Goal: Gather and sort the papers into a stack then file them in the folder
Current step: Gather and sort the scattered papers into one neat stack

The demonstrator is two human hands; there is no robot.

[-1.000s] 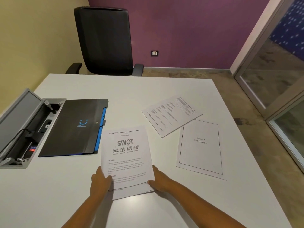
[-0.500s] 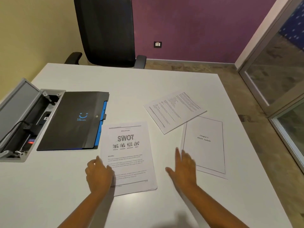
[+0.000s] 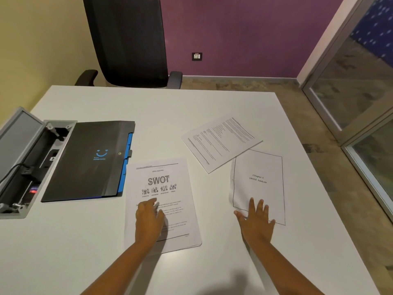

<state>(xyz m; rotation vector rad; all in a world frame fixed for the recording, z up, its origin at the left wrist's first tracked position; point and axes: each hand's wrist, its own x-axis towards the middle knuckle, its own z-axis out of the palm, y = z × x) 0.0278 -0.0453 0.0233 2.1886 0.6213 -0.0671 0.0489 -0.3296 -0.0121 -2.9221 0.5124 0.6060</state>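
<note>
Lying lengthwise away from you, the SWOT page (image 3: pixel 161 201) sits just right of the black folder (image 3: pixel 87 160), its heading at the far end, and your left hand (image 3: pixel 148 220) rests on its near half with fingers loosely bent. Your right hand (image 3: pixel 256 220) lies flat, fingers spread, on the near edge of the Chapter 4 sheet (image 3: pixel 258 182), which also runs lengthwise away from you; the printed text sheet (image 3: pixel 221 143) is skewed across that sheet's far corner. Half a second ago your right hand was on bare table (image 3: pixel 191 107) between the two pages. White surface lies open toward you and beyond the papers; the right table edge is near the Chapter 4 sheet.
</note>
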